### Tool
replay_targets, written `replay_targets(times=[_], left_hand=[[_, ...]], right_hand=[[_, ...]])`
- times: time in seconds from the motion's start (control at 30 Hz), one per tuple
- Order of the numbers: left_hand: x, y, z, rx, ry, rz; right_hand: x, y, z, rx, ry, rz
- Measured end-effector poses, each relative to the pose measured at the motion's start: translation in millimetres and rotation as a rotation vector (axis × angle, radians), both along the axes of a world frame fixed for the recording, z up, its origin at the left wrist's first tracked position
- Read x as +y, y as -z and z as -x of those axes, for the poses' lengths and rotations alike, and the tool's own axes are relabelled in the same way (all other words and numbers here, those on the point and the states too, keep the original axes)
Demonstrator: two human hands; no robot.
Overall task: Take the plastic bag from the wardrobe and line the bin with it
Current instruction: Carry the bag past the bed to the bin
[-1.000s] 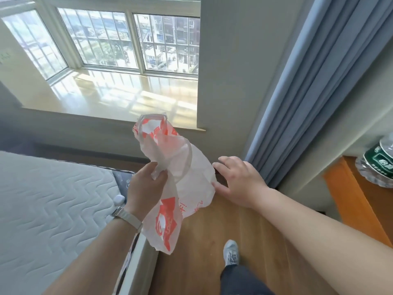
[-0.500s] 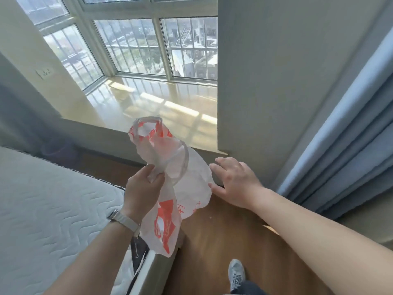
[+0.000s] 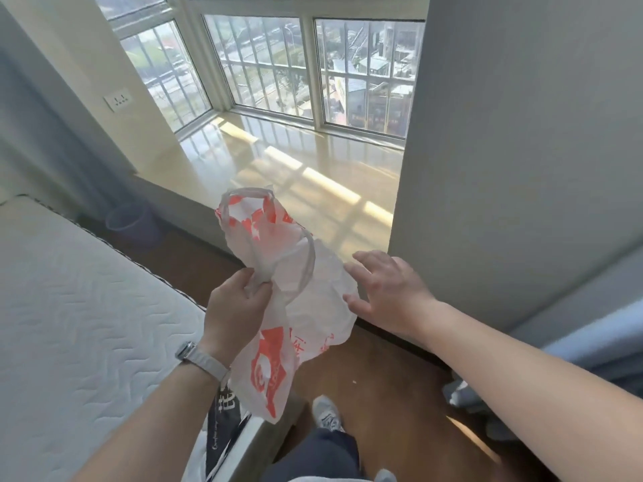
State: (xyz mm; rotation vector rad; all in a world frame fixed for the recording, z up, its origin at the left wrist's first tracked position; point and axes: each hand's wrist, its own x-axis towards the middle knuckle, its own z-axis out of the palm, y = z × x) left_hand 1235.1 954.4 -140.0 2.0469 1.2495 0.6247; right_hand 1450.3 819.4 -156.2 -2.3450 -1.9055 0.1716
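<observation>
A crumpled white plastic bag with red-orange print [image 3: 295, 307] hangs in mid-air in front of me. My left hand [image 3: 236, 307] is shut on its handles near the top. My right hand [image 3: 386, 293] is spread open at the bag's right side, fingertips touching or almost touching the plastic. A small purple bin [image 3: 134, 222] stands on the floor at the far left, between the bed and the window ledge, in shadow. The wardrobe is out of view.
A white quilted mattress [image 3: 87, 325] fills the left. A glossy window ledge [image 3: 295, 168] lies ahead under barred windows. A grey wall pier [image 3: 522, 151] rises on the right, with blue curtain [image 3: 591, 342] beside it. A narrow strip of wooden floor [image 3: 382, 394] runs beside the bed, with my shoes on it.
The view has swung left and moved forward along the bed; the purple bin has come into sight. Both hands keep the same hold and pose on the bag.
</observation>
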Motion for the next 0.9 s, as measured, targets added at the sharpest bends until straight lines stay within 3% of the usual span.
replay_targets(times=[0.5, 0.9], left_hand=[[213.0, 17.5, -51.0, -0.075, -0.123, 0.128], [337.5, 6.3, -23.2, -0.004, -0.355, 0.047]], right_hand=[[237.5, -13.7, -61.9, -0.131, -0.155, 0.072], [420.5, -2.2, -61.6, -0.027, -0.393, -0.03]])
